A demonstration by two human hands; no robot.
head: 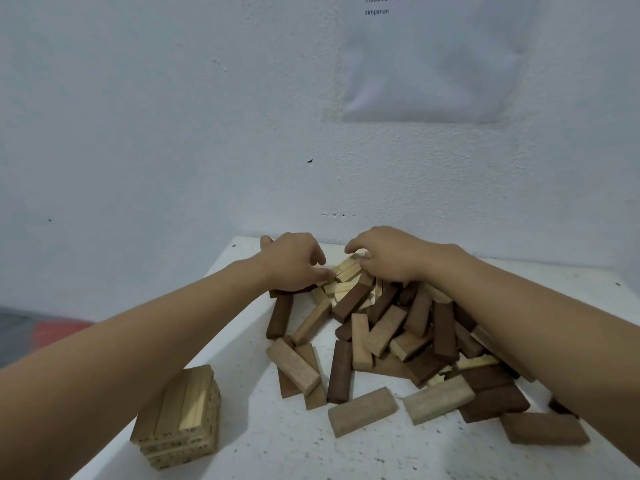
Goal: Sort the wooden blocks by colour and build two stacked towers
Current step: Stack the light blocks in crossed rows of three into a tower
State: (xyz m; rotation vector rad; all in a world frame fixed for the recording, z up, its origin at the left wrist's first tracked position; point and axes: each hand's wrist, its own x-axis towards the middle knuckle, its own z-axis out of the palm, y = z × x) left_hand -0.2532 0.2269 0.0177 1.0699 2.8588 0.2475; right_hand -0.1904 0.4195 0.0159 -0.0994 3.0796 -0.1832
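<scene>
Pale tower (180, 420), a few layers high, at the near left edge of the white table (277, 445); both hands are at the far end of the loose heap (388, 334).

Mixed pale, tan and dark brown blocks lie jumbled across the middle and right of the table, well apart from the tower. The left hand (294, 263) has curled fingers and its thumb tip touches a cluster of pale blocks (346, 271) at the back of the heap. The right hand (384, 256) curls down over the same cluster from the other side. I cannot tell whether either hand actually grips a block. A sheet of paper (433, 64) hangs on the wall behind.
</scene>
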